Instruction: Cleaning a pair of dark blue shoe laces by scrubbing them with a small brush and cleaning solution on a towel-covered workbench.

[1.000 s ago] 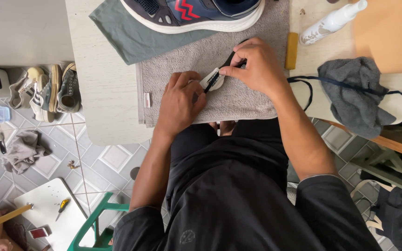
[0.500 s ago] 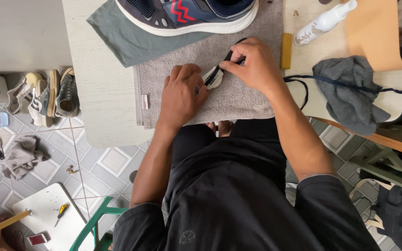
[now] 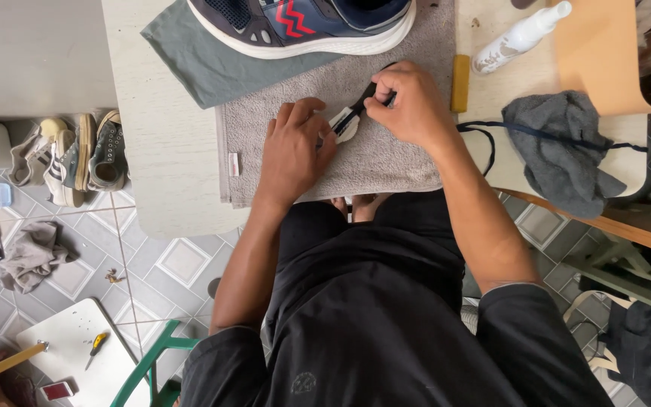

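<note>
On a grey towel (image 3: 393, 162) spread over the white table lies a small white piece (image 3: 346, 124), possibly a shoe insole. My left hand (image 3: 295, 143) presses it flat against the towel. My right hand (image 3: 408, 105) pinches a thin dark tool (image 3: 357, 109) whose tip touches the white piece. A navy sneaker (image 3: 303, 22) with a red zigzag and white sole rests just beyond, at the towel's far edge, partly on a green cloth (image 3: 212, 64).
A yellow block (image 3: 459, 83), a white spray bottle (image 3: 520, 38), a dark grey rag (image 3: 559, 147) with a dark lace lie to the right. Old shoes (image 3: 77, 158), a crumpled cloth (image 3: 30, 252) and a white board (image 3: 77, 358) sit on the tiled floor at left.
Both hands stay on the white piece; the right hand with the tool has shifted slightly along it. The view has drifted a little.
</note>
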